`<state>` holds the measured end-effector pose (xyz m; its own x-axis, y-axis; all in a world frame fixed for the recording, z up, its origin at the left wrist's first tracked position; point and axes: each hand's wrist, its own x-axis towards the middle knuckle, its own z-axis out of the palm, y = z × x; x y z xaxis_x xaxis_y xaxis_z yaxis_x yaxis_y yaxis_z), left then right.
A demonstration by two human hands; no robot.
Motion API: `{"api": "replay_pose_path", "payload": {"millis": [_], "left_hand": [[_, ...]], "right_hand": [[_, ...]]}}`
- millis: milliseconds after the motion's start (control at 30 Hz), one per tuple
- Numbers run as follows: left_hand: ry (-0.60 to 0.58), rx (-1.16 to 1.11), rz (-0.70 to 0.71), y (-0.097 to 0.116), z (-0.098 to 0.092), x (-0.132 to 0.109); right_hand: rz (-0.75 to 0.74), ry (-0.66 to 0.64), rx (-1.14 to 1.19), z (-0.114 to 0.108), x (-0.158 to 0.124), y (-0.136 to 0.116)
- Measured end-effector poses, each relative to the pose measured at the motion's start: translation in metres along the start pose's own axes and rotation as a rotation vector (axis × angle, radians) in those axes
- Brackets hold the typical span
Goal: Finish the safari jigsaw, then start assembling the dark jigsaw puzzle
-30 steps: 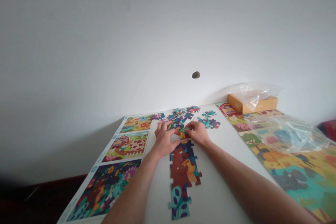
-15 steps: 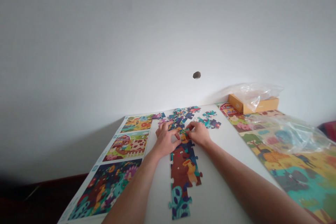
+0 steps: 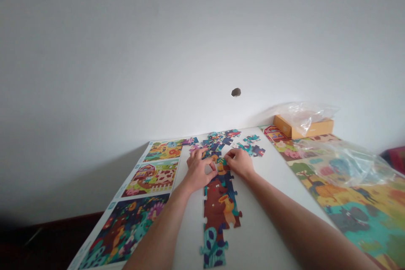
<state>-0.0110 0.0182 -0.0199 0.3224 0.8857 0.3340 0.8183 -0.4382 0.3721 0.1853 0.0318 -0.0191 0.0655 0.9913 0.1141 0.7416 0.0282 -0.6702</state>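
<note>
A strip of joined puzzle pieces [image 3: 220, 211] with a brown bear runs down the middle of the white table [image 3: 272, 177]. At its far end lies an orange and teal puzzle piece [image 3: 220, 161], and both hands meet on it. My left hand [image 3: 198, 168] rests on the table with fingers curled, thumb against the piece. My right hand [image 3: 239, 162] pinches the same piece from the right. Just beyond the hands lies a heap of loose puzzle pieces [image 3: 221, 138].
A reference sheet with three printed pictures [image 3: 148, 190] lies along the table's left edge. A finished colourful puzzle [image 3: 344, 190] covers the right side, with a clear plastic bag [image 3: 348, 160] on it. An orange box [image 3: 303, 125] under plastic stands against the wall. More loose pieces [image 3: 253, 147] lie right of the heap.
Both hands stay on the small piece at the strip's far end, shifting only slightly. The view has tilted a little.
</note>
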Motion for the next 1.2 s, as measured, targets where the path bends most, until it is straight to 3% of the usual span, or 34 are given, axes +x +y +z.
{"api": "replay_pose_path", "payload": {"millis": [633, 833, 1200], "left_hand": [[0.006, -0.034, 0.051, -0.006, 0.004, 0.000], [0.031, -0.047, 0.042, -0.004, 0.003, 0.000], [0.041, -0.061, 0.053, -0.007, 0.005, -0.001]], "right_hand": [[-0.071, 0.009, -0.153, 0.005, 0.002, 0.002], [-0.051, -0.015, -0.012, 0.004, 0.002, 0.003], [-0.168, 0.001, 0.351, 0.011, 0.003, 0.010]]}}
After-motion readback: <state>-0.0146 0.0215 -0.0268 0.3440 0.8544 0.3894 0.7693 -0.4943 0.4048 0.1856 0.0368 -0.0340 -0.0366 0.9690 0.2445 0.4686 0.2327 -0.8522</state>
